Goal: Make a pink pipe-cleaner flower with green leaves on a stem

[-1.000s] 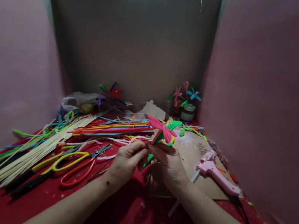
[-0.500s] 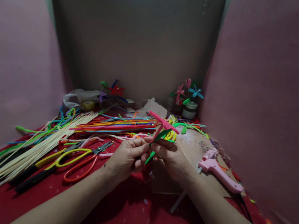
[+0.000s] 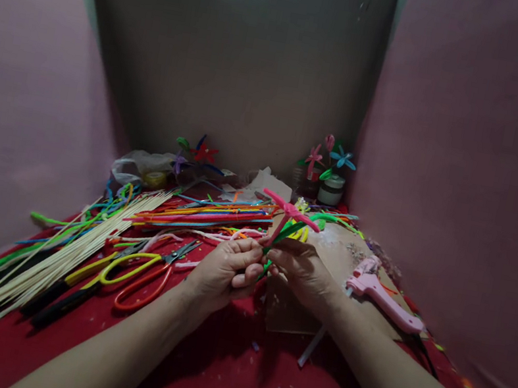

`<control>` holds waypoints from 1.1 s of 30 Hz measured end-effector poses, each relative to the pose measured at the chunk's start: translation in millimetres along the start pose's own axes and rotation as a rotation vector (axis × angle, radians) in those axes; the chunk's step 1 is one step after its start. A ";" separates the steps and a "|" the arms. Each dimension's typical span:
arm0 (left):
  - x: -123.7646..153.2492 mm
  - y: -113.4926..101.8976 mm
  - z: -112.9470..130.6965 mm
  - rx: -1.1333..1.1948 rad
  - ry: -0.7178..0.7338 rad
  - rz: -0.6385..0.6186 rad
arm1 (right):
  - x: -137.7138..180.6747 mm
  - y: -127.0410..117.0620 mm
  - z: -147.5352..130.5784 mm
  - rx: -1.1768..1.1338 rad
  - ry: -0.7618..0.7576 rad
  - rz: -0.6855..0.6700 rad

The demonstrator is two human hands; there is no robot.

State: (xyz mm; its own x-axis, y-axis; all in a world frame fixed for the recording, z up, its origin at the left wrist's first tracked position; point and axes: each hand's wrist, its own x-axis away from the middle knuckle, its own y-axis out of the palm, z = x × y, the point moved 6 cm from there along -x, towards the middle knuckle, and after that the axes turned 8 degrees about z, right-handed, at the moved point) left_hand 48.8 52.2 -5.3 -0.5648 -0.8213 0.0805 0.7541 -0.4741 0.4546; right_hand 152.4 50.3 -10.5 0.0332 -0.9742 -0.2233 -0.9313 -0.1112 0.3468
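A pink pipe-cleaner flower [image 3: 289,210] with a green stem and leaf stands up between my two hands over the middle of the table. My left hand [image 3: 233,268] pinches its stem from the left, fingers curled. From the right, my right hand [image 3: 300,269] closes its thumb and fingers on the green part just below the bloom. The fingertips hide most of the stem, and a bit of green shows beneath them.
Left of my hands lie red-handled scissors [image 3: 142,287], yellow-handled pliers [image 3: 97,272] and bamboo skewers [image 3: 64,243]. Behind are bundled pipe cleaners [image 3: 205,216]. A pink glue gun [image 3: 385,300] rests on cardboard [image 3: 288,313] at right. Finished flowers [image 3: 343,158] stand at the back by a jar [image 3: 330,192].
The pink flower has shifted slightly right and its bloom has tilted a little. My hands stay on the stem, the fingers slightly repositioned. The whole view has shifted slightly.
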 end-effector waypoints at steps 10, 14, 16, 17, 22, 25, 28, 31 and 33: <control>2.1 2.9 -5.9 0.025 -0.061 -0.077 | 2.2 5.5 -1.7 -0.089 0.016 0.015; 1.0 2.1 -0.8 -0.168 0.018 -0.002 | 2.1 5.4 -0.2 -0.137 0.013 0.086; 2.4 0.6 6.3 -0.382 0.146 0.094 | 2.1 3.9 0.3 -0.143 -0.002 0.128; 3.9 0.0 10.1 -0.504 0.225 0.144 | 2.3 2.9 0.9 -0.143 -0.005 0.150; 13.6 -0.5 20.3 -1.038 0.645 0.310 | 4.4 1.2 0.5 -0.092 -0.022 0.209; 14.4 -2.1 21.1 -1.100 0.686 0.350 | 6.4 1.0 -4.5 0.046 -0.077 0.251; 9.8 -4.1 18.3 -0.871 0.470 0.321 | 6.9 3.9 -5.4 0.061 -0.100 0.211; 7.3 -2.8 15.4 -0.648 0.290 0.281 | 5.8 6.4 1.0 0.015 -0.049 0.126; 6.0 -3.2 13.9 -0.534 0.231 0.256 | 4.7 5.2 3.8 0.003 -0.033 0.111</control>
State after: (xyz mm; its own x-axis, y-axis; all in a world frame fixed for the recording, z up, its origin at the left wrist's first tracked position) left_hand 38.4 53.2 6.1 -0.3029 -0.9485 -0.0924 0.9525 -0.2979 -0.0639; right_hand 146.3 45.9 -13.3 -0.0822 -0.9736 -0.2131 -0.9297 -0.0021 0.3682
